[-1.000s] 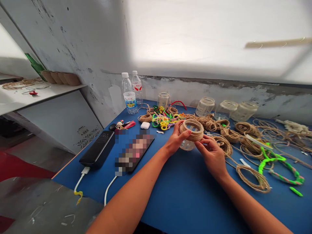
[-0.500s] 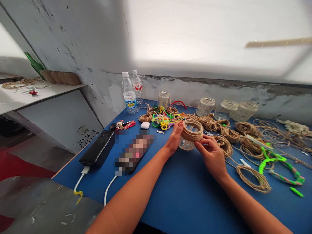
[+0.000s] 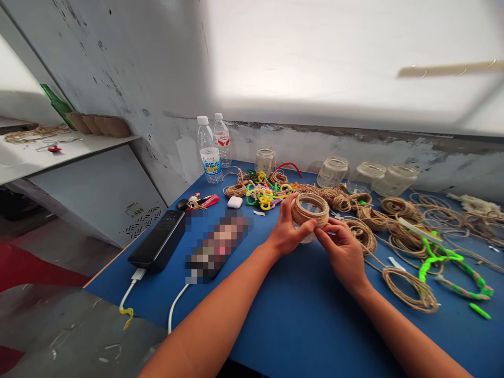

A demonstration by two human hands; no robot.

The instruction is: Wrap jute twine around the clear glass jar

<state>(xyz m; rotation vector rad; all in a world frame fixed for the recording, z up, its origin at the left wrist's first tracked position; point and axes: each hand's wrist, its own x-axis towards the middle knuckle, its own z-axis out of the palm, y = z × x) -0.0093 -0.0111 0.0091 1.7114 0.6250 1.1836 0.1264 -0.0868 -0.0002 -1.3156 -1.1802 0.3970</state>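
Note:
A small glass jar (image 3: 310,212) with jute twine wound round its upper half stands on the blue table (image 3: 299,315), slightly tilted toward me. My left hand (image 3: 286,231) wraps its left side, thumb pressed on the twine at the front. My right hand (image 3: 343,247) pinches the twine at the jar's lower right, fingers closed. A loose twine strand trails right from the jar toward a twine coil (image 3: 411,286).
Two water bottles (image 3: 209,152), empty glass jars (image 3: 333,170), several twine bundles (image 3: 397,210) and coloured pipe cleaners (image 3: 265,194) crowd the back. A power bank (image 3: 157,241), a phone, keys and an earbud case (image 3: 234,202) lie left. Green pipe cleaners (image 3: 452,262) lie right.
My left thumb has slid round to the front of the jar, onto the twine beside my right fingertips. The jar has turned slightly; my right hand has stayed in place.

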